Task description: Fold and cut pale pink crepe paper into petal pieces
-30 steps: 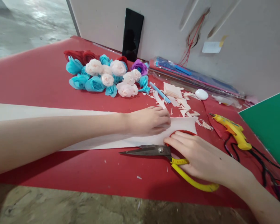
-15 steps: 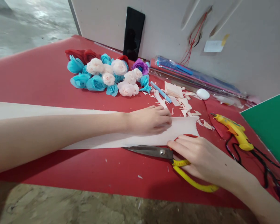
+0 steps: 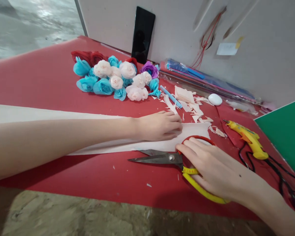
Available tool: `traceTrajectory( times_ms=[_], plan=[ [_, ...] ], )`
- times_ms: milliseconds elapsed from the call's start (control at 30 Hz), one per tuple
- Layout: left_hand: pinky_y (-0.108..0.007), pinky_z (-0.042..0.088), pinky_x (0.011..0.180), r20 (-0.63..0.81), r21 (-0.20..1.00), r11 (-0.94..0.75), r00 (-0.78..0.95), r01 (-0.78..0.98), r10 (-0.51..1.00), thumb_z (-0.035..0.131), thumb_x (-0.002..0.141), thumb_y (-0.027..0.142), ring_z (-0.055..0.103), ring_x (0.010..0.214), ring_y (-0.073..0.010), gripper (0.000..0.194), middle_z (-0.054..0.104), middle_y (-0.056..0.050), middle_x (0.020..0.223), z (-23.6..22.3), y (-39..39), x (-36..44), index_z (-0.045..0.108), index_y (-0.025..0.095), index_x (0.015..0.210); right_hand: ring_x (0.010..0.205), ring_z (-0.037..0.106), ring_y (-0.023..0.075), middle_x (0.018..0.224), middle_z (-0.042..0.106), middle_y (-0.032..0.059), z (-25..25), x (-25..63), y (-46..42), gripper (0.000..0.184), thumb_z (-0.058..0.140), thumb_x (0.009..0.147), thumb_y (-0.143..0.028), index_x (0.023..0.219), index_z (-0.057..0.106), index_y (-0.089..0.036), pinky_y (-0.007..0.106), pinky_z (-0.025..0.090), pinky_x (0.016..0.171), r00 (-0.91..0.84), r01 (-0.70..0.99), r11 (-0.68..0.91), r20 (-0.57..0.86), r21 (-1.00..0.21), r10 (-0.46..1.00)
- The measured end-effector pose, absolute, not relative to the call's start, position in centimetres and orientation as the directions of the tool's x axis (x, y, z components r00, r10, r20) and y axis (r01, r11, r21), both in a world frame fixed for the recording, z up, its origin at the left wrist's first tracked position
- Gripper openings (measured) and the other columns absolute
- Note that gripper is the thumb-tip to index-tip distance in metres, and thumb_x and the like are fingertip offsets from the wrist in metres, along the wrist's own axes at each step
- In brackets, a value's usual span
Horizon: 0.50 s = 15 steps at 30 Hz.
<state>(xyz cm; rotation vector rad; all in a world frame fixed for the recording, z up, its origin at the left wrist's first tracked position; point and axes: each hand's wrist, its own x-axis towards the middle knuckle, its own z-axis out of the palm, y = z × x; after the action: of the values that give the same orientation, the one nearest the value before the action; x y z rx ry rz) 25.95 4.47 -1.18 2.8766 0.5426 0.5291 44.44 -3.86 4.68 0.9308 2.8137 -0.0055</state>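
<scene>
the left hand [image 3: 159,126] lies loosely open on white paper [image 3: 195,129]; the right hand [image 3: 208,167] curls closed around scissors [image 3: 171,158], blades parted.

On the near side of the scissors [image 3: 171,158], I have a passage low over the red table [image 3: 88,177], among tiny scraps [image 3: 148,185]. On their far side my left hand [image 3: 159,126] bars the way, with flowers [image 3: 116,82] and cut pieces [image 3: 184,94] beyond. To their right, past my right hand [image 3: 211,165], the glue gun [image 3: 248,138] and black cord [image 3: 276,173] obstruct.
</scene>
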Motion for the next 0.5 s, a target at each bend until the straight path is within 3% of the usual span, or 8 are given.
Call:
traceTrajectory(
  times_ms=[233, 500],
  plan=[
    [-0.031, 0.04, 0.089, 0.328, 0.214, -0.927, 0.871, 0.308, 0.365, 0.045, 0.093, 0.02, 0.051, 0.097, -0.0216, 0.022, 0.061, -0.012, 0.112, -1.1, 4.47, 25.77, 0.059, 0.012, 0.108, 0.072, 0.057, 0.0252, 0.082, 0.063, 0.0097, 4.74, 45.11, -3.79, 0.032, 0.043, 0.065, -0.006, 0.093, 0.057, -0.014, 0.036, 0.045, 0.062, -0.808, 0.576, 0.816, -0.127, 0.04, 0.576],
    [-0.032, 0.041, 0.087, 0.337, 0.23, -0.922, 0.863, 0.312, 0.376, 0.045, 0.093, 0.021, 0.053, 0.096, -0.0224, 0.024, 0.062, -0.012, 0.109, -1.18, 4.38, 25.86, 0.06, 0.01, 0.108, 0.074, 0.057, 0.027, 0.084, 0.063, 0.0116, 4.51, 44.98, -3.87, 0.031, 0.043, 0.069, -0.008, 0.096, 0.058, -0.011, 0.039, 0.047, 0.063, -0.786, 0.607, 0.794, -0.125, 0.032, 0.606]
  ],
)
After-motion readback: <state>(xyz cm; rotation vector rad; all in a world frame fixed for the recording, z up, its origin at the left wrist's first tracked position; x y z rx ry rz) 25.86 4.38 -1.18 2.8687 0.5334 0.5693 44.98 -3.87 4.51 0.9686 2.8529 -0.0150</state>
